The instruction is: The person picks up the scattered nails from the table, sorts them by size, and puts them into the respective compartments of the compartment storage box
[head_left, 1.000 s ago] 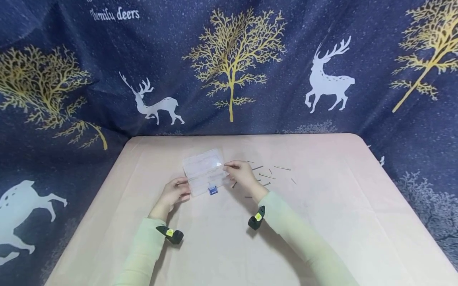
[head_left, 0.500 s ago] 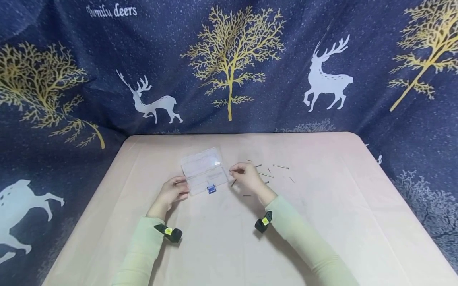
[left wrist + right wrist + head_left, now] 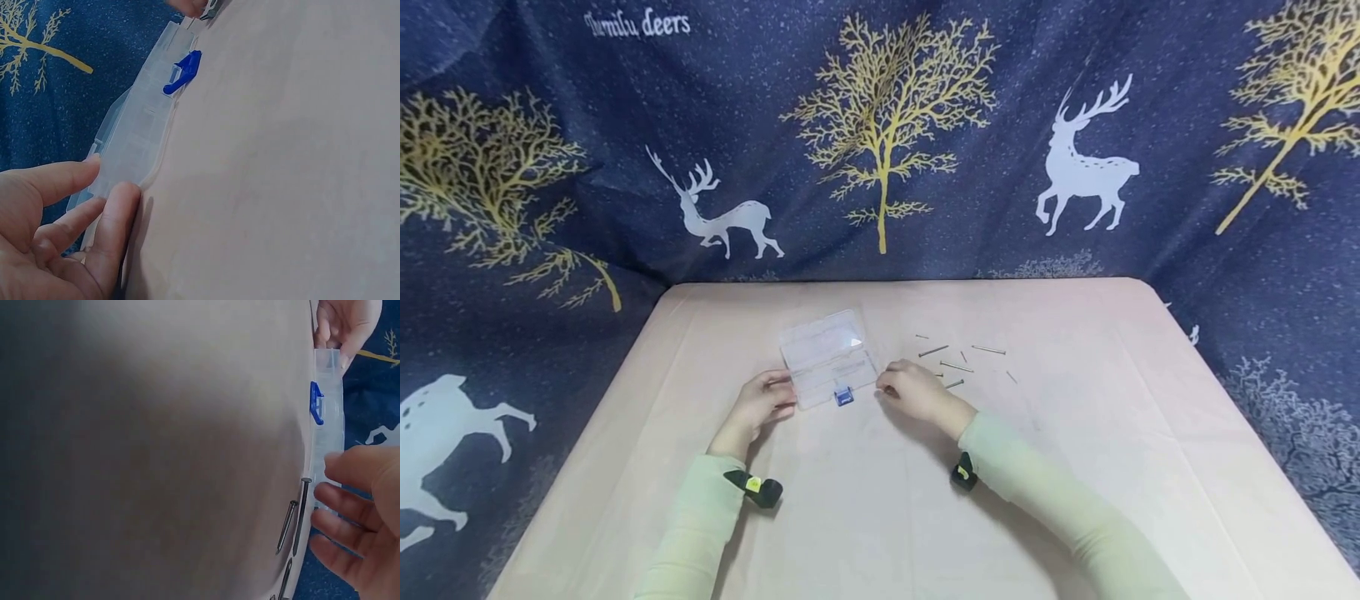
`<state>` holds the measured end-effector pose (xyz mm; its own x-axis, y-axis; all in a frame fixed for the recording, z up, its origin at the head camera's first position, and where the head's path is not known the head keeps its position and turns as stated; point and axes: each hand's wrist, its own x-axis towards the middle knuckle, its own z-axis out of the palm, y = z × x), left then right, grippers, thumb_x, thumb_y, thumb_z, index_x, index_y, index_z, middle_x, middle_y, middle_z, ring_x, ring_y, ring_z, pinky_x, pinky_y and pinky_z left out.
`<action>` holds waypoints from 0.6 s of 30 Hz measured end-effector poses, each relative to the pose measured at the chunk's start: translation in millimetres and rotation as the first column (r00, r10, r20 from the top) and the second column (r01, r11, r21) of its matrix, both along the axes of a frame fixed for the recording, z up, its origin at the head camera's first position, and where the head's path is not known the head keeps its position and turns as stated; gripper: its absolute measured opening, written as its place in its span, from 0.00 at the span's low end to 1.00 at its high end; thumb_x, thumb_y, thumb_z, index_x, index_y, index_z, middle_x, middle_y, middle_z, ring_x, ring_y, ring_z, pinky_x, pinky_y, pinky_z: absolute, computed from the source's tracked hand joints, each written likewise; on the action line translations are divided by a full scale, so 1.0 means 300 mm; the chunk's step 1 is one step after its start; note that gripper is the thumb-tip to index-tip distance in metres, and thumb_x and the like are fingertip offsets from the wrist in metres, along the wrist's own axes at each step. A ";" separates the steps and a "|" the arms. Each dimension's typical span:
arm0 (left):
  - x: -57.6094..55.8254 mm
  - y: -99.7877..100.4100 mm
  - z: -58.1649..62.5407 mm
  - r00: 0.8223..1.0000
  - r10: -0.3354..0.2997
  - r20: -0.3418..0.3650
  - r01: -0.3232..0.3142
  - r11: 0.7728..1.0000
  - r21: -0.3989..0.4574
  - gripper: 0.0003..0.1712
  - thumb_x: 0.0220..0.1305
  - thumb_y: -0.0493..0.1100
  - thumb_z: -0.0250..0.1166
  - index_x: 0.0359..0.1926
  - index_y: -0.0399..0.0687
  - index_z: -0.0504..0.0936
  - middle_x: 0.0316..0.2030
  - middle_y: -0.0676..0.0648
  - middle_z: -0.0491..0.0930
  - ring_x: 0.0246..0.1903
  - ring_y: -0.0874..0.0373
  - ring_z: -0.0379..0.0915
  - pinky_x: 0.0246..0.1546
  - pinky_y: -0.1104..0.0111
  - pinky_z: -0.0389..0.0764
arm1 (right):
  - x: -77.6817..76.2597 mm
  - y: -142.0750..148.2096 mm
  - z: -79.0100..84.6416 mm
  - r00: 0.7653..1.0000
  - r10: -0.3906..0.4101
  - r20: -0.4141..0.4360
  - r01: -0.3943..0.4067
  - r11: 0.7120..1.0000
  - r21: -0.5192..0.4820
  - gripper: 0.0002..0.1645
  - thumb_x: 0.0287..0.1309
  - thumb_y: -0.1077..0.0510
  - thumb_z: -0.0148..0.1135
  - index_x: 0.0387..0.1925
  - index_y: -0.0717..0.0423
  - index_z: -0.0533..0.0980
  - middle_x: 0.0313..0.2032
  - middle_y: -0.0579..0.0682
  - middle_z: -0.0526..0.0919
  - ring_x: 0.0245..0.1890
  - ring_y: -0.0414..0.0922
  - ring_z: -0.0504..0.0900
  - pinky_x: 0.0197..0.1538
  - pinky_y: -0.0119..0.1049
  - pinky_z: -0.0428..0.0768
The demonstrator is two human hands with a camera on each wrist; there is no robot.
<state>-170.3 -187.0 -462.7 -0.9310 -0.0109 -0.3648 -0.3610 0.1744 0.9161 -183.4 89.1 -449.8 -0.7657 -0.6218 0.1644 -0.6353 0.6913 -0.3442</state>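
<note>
Head view: clear box [image 3: 829,367] lies opened out on counter [image 3: 880,517], nearer far edge, blue latch [image 3: 844,397] toward near edge. Left hand [image 3: 758,404] grips box's left end. Right hand [image 3: 919,389], grip loosely parted, holds nothing visible, beside box's right end; nails [image 3: 957,367] scattered nearby.

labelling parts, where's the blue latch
The head view shows the blue latch at the near edge of the clear box, between the left hand and right hand.

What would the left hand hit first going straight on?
The clear box: the left hand touches its end now. Beyond that, probably the right hand, though depth is unclear.
</note>
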 end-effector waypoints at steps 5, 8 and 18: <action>0.002 -0.002 0.002 1.000 -0.003 -0.005 0.003 1.000 0.006 0.29 0.64 0.31 0.54 0.65 0.32 0.62 0.59 0.28 0.68 0.33 0.64 0.76 0.39 0.73 0.85 | 0.002 -0.006 -0.004 0.987 0.048 -0.151 -0.027 0.990 0.137 0.06 0.57 0.62 0.62 0.35 0.54 0.83 0.34 0.48 0.83 0.37 0.44 0.79 0.46 0.36 0.81; 0.007 -0.002 0.001 1.000 -0.004 -0.005 0.004 1.000 0.012 0.29 0.64 0.30 0.55 0.65 0.31 0.62 0.59 0.28 0.67 0.34 0.63 0.76 0.39 0.72 0.85 | 0.005 -0.014 -0.007 0.982 0.078 -0.174 -0.035 0.972 0.234 0.07 0.57 0.63 0.61 0.36 0.54 0.83 0.37 0.49 0.84 0.39 0.45 0.79 0.47 0.36 0.81; -0.002 -0.001 -0.006 1.000 -0.001 -0.003 0.001 1.000 0.007 0.28 0.63 0.31 0.56 0.64 0.33 0.64 0.58 0.29 0.69 0.35 0.63 0.77 0.38 0.73 0.85 | 0.001 -0.029 -0.005 0.928 0.199 -0.315 -0.043 0.898 0.438 0.07 0.52 0.64 0.65 0.34 0.53 0.83 0.36 0.47 0.83 0.35 0.42 0.77 0.40 0.30 0.81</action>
